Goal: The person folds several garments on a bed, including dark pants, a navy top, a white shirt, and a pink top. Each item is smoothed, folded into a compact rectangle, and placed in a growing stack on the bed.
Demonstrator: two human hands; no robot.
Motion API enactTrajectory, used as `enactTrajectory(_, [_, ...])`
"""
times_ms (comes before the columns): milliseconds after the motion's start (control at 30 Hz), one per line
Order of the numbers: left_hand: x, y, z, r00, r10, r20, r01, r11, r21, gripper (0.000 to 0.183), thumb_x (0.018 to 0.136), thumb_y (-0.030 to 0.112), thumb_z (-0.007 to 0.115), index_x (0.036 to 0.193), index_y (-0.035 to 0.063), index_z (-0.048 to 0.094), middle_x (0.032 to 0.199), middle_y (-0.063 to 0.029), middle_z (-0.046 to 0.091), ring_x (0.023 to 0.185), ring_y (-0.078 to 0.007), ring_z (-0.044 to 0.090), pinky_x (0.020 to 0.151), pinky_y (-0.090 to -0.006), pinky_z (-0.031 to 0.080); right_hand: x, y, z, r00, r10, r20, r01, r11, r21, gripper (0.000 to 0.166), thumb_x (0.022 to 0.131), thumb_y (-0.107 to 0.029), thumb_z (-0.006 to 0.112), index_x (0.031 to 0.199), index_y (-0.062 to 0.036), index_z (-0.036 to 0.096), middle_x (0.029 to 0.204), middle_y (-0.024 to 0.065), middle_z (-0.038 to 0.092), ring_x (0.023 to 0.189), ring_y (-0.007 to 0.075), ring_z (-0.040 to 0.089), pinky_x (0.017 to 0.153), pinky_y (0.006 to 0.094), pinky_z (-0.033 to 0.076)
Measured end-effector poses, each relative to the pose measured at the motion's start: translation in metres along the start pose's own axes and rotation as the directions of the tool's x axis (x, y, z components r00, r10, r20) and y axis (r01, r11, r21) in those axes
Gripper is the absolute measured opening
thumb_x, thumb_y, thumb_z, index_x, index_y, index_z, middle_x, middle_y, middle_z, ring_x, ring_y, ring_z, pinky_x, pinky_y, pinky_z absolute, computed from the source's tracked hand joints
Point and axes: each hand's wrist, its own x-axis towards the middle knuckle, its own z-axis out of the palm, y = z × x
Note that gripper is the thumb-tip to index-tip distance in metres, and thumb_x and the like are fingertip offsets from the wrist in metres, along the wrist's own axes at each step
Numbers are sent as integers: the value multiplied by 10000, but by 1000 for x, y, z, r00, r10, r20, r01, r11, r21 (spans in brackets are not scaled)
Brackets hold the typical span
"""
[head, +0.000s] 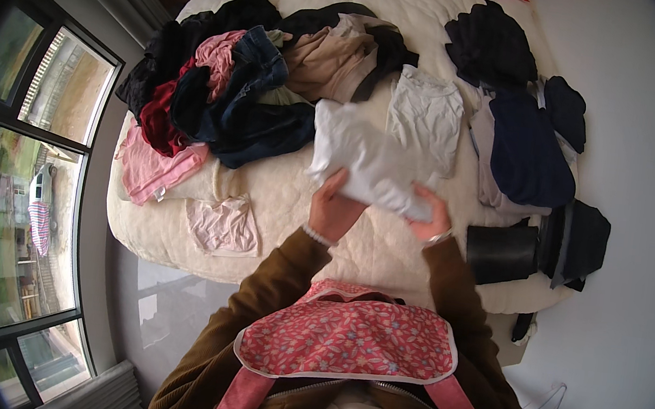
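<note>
A folded white garment (364, 157), slightly blurred, is held up over the bed between my two hands. My left hand (334, 206) grips its near left edge, and my right hand (431, 216) grips its right end. Just beyond it a white shirt (426, 109) lies flat on the cream quilt. Dark blue jeans (252, 121) lie to the left, in a heap with a red garment (163, 117), a pink garment (218, 59) and a beige garment (332, 64). A small pale pink garment (225, 226) lies nearer the bed's front edge.
Folded clothes are stacked at the right of the bed (290, 261): a navy garment (527, 149), a black pile (494, 44) and a black leather-like item (501, 251). A pink shirt (157, 168) lies at the left corner. A window (35, 187) is at the left, a white wall (643, 182) at the right.
</note>
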Motion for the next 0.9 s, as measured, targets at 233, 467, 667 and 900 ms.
enactTrajectory(233, [75, 5, -4, 979, -100, 177, 34, 939, 342, 486, 832, 182, 493, 1270, 91, 302, 1249, -62, 412, 1148, -198, 399, 920, -418, 345, 104, -142, -43, 980, 193, 42, -193, 895, 401, 401, 648, 39, 594, 1036, -58, 553, 1042, 68, 547, 978, 203, 518, 868, 308, 397])
enactTrajectory(467, [-42, -30, -123, 842, -392, -370, 537, 661, 524, 511, 854, 248, 467, 1286, 57, 270, 1195, -133, 465, 1042, -230, 499, 853, -336, 407, 139, 31, -211, 933, -201, -298, -157, 520, -840, 530, 671, -261, 674, 1100, -8, 493, 1029, 163, 535, 958, 276, 508, 795, 364, 429])
enactTrajectory(667, [-222, -7, -230, 466, 443, -766, 325, 720, 613, 427, 756, 135, 513, 1160, 56, 401, 1008, -101, 554, 866, -212, 569, 681, -327, 453, 84, 101, -120, 826, -404, -393, -124, 549, -827, 620, 610, -125, 602, 1189, -17, 405, 1085, 181, 493, 953, 299, 504, 833, 368, 404])
enactTrajectory(900, [-222, 77, -270, 54, 972, -228, 427, 184, 885, 604, 678, 173, 640, 1178, -26, 365, 1052, -193, 422, 841, -300, 520, 727, -341, 446, 21, 131, -55, 977, -194, -92, -31, 298, -954, 484, 575, -68, 572, 1050, -14, 495, 1065, 173, 489, 993, 329, 460, 864, 400, 382])
